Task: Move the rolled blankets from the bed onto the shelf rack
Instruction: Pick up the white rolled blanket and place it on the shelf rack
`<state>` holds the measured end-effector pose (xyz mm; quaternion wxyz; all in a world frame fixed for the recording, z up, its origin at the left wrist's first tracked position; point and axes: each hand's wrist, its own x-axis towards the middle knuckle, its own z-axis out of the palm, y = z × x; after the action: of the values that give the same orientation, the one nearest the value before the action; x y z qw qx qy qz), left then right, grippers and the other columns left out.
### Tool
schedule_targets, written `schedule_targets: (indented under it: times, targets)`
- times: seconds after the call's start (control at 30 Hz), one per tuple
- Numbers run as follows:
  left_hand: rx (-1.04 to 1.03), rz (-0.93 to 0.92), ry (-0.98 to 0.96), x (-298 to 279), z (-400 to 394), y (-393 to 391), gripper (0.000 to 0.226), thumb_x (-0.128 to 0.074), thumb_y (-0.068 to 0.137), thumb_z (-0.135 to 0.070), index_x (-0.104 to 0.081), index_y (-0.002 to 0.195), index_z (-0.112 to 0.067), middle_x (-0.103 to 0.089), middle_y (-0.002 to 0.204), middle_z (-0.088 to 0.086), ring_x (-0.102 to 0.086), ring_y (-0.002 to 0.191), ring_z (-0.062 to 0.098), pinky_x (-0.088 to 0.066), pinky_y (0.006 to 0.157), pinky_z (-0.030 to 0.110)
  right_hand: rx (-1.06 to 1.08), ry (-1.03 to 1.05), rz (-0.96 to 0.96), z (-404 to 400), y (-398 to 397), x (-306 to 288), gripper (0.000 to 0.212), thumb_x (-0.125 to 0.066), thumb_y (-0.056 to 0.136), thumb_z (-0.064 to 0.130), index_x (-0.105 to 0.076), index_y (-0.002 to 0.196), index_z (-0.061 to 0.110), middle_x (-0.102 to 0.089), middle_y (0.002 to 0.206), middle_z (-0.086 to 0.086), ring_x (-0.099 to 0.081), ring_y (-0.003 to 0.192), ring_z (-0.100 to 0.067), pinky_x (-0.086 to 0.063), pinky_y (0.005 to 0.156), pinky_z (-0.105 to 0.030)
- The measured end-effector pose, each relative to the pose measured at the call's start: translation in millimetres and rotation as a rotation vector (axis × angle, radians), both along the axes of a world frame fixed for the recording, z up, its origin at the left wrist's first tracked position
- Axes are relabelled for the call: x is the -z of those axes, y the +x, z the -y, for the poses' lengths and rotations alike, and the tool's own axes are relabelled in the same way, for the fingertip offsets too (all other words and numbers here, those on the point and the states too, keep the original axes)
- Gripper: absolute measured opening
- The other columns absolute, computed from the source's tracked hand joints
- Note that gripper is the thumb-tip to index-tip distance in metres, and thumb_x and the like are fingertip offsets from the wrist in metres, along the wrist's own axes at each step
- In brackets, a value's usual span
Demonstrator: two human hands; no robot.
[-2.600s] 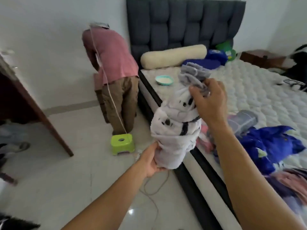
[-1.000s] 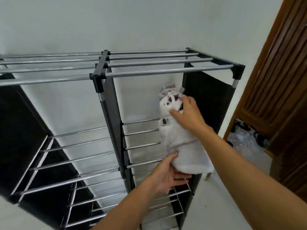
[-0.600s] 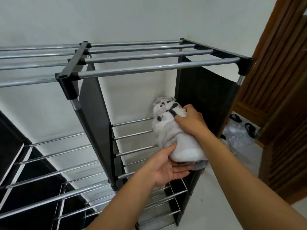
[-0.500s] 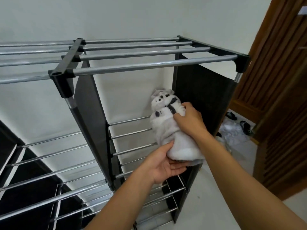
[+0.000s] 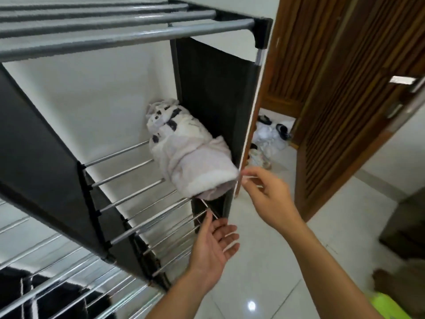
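Shelf rack (image 5: 128,35) bearing the rolled blanket (image 5: 190,155) on its right-hand upper rails, near end overhanging. Right hand (image 5: 266,194) and left hand (image 5: 213,245) open, empty. A good placement would seat the roll fully before leaving.

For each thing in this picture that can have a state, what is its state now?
rolled blanket: lying on the shelf bars, against the dark side panel, near end past the front bar, held by no hand
shelf rack: standing, top bars bare
left hand: open, palm up, empty, below the blanket
right hand: open, empty, beside the blanket's near end
wooden door: open
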<state>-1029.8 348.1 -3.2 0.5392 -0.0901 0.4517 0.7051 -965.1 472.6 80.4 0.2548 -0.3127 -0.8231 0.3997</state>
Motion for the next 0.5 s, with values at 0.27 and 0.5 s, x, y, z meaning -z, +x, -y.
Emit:
schedule_targets:
  times: [0.27,0.5]
  targets:
    - [0.65,-0.271,-0.268,19,-49,96,0.017,-0.059,0.091,-0.028,-0.059,0.083,-0.013,-0.066,0.076,0.006,-0.059,0.065,0.019,-0.046,0.059,0.026,0.426,-0.264,0.239,-3,206,88,0.018,-0.059,0.089,0.016,-0.065,0.105,0.018,-0.07,0.104,-0.003,-0.068,0.085,-0.018,-0.049,0.081,-0.026]
    - [1.181,-0.654,-0.093,-11,-82,308,0.015,-0.053,0.093,-0.025,-0.055,0.08,-0.018,-0.061,0.071,0.0,-0.056,0.056,0.014,-0.042,0.053,0.021,1.083,-0.468,0.053,124,482,112,0.017,-0.055,0.09,0.003,-0.065,0.102,0.0,-0.066,0.084,-0.009,-0.062,0.066,-0.015,-0.044,0.053,-0.005]
